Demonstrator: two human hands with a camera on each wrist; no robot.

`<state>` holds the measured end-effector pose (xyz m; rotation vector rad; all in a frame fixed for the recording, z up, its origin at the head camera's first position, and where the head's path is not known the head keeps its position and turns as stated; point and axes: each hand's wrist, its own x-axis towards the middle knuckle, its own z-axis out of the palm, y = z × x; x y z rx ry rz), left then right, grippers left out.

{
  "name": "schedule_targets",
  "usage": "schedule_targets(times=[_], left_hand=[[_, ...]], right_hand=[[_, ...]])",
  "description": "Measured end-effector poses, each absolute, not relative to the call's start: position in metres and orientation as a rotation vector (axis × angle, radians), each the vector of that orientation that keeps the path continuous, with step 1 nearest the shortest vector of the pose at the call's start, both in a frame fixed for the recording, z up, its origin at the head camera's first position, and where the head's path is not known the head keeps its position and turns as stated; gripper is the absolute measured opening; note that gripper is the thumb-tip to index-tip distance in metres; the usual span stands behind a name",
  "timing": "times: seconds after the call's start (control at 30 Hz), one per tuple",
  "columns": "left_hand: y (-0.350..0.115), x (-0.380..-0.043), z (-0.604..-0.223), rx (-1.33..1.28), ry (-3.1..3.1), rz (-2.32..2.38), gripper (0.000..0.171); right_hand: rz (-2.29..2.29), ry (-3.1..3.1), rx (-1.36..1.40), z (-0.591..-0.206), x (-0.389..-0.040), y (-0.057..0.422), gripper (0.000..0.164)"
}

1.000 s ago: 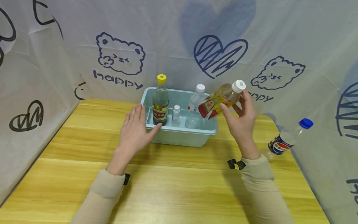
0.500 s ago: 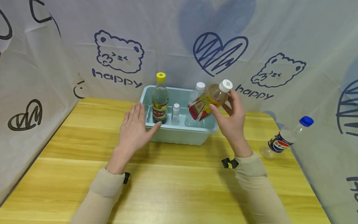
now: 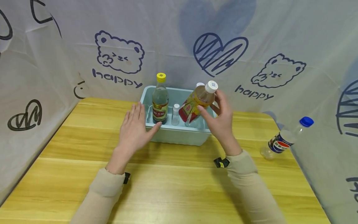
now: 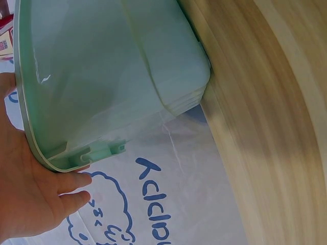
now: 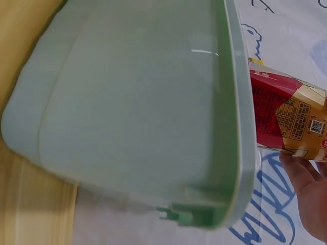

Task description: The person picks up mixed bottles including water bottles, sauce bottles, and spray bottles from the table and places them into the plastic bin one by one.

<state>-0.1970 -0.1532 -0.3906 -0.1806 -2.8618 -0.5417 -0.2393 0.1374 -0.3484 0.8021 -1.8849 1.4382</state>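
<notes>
My right hand grips a drink bottle with a white cap and a red-and-yellow label. The bottle is tilted, its base down to the left, over the light-blue plastic bin. In the right wrist view its label shows just past the bin's rim. Flat along the bin's front left corner rests my left hand, fingers straight and thumb on the rim. Inside the bin stand a yellow-capped glass sauce bottle, a small white-capped vial and a clear bottle, mostly hidden behind the held one.
A clear Pepsi bottle with a blue cap stands near the right edge of the wooden table. Close behind the bin hangs a pale cloth with bear and heart drawings.
My right hand has carried the drink bottle leftward, from the bin's right end to over its middle right, now covering most of the clear bottle. My left hand has stayed on the corner.
</notes>
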Motion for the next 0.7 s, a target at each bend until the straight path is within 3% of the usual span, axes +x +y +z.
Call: schedule_targets(times=[0.7], left_hand=[[-0.153, -0.197, -0.391, -0.182, -2.852, -0.545, 0.106]], right_hand=[[1.394, -2.032, 0.926, -0.361, -0.247, 0.096, 0.074]])
